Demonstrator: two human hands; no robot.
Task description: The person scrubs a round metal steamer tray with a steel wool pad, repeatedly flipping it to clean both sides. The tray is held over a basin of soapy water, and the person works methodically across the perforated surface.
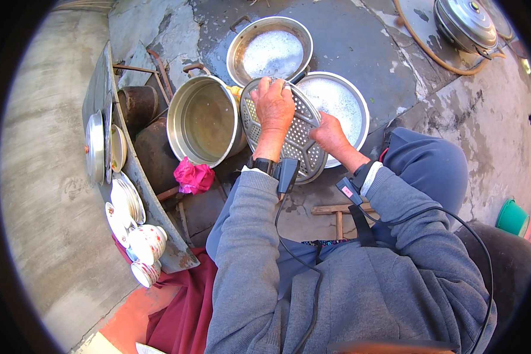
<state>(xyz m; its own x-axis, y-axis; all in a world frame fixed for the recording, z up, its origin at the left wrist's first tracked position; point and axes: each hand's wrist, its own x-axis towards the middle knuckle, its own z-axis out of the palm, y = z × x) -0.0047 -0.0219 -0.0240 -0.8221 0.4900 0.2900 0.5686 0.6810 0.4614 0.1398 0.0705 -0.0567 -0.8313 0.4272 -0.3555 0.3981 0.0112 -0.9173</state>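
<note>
A round metal steamer tray point(301, 139), perforated with many small holes, is held tilted in front of me between two basins and a pot. My left hand point(272, 109) is closed over its far side, the fingertips bent out of sight. At its right rim, my right hand point(330, 135) grips with the thumb on the upper face. Just right of the tray sits a metal basin point(363, 112) of soapy water, partly covered by it. Farther off is a second suds-filled basin point(234, 54). To the left, a deep two-handled pot point(177, 127) contains cloudy water.
A bright pink cloth or bag point(193, 176) lies by the pot. Along the left, a narrow bench point(159, 230) carries stacked plates point(128, 197), floral bowls point(147, 243) and lids point(94, 147). A lidded pot point(466, 26) and hose point(430, 56) are far right; a green tub point(512, 218) stands nearer.
</note>
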